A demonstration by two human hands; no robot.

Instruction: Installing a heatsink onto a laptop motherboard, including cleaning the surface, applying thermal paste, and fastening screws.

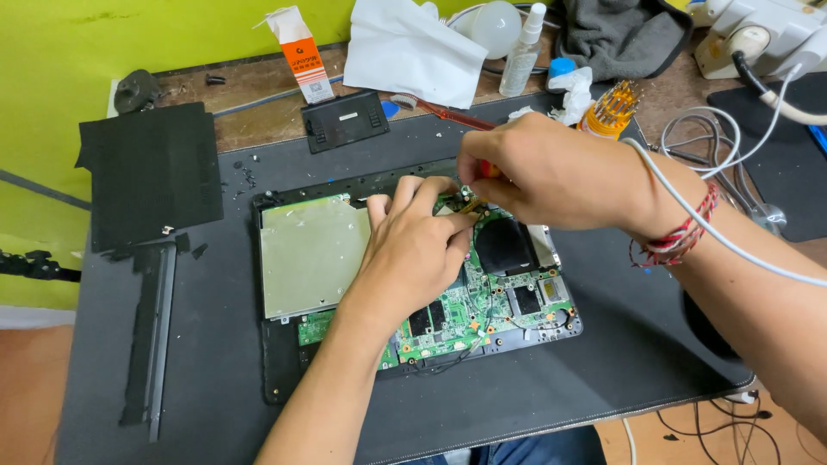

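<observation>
Far left of the frame: flat black panel (151,172) and long black strip (153,336) lying on the dark mat (215,413), well apart from the work. Middle: opened laptop (413,284) face down on the mat, silver drive cover (312,254) at its left, bare green circuit board (465,310) at its right, black fan (502,245) near the upper right of the board. Left hand (413,250) resting on the board just right of the silver cover, fingers curled and pressing near the top edge, pinching something small there; what exactly, impossible to tell. Right hand (551,172), just above and right of it, closed around a red-handled screwdriver (482,185), tip down at the board close to the left fingertips. White cable (732,241) draped over the right wrist. Upper right: orange holder of screwdriver bits (610,108), white spray bottle (523,52), grey cloth (620,34). Likely handling: board stiff yet thin and fragile, better held by its edges or the laptop's plastic frame, never by chips or connectors; screws tiny, slippery, easily lost; screwdriver light, held at the handle.
</observation>
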